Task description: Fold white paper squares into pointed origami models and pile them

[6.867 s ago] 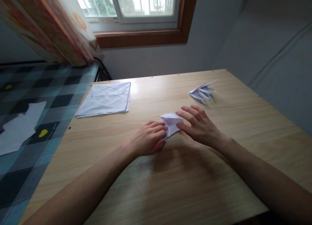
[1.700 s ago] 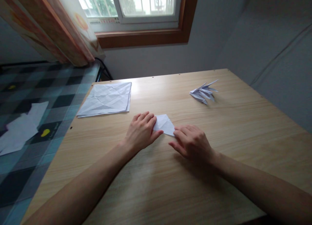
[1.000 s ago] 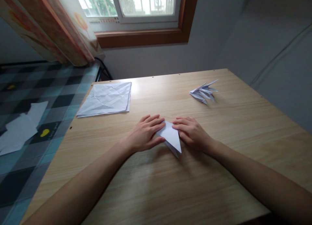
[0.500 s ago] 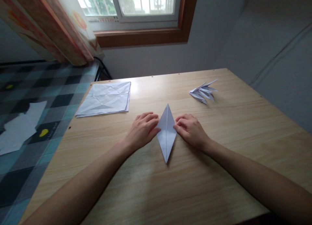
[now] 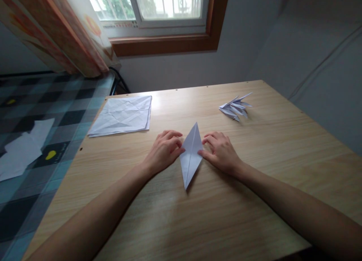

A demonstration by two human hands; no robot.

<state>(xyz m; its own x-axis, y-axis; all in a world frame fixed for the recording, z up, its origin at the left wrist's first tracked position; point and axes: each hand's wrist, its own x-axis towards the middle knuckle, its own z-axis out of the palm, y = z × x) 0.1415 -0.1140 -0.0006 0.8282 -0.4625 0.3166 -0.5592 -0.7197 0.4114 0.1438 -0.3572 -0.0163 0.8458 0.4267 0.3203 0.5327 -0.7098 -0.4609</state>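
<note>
A white paper folded into a long diamond (image 5: 191,155) lies on the wooden table (image 5: 254,170), with one tip pointing toward me and one toward the window. My left hand (image 5: 165,151) has its fingers curled and pinches the diamond's left corner. At the opposite corner my right hand (image 5: 220,151) is curled in the same way and presses on the paper's right edge. Both hands rest on the tabletop.
A stack of creased white sheets (image 5: 121,116) lies at the back left of the table. Several folded paper pieces (image 5: 234,106) sit at the back right. A bed with a checked cover (image 5: 70,103) and loose paper (image 5: 22,148) adjoins the left edge.
The small folded paper has opened into a long diamond between my hands. Since half a second ago its near tip has swung slightly to the left.
</note>
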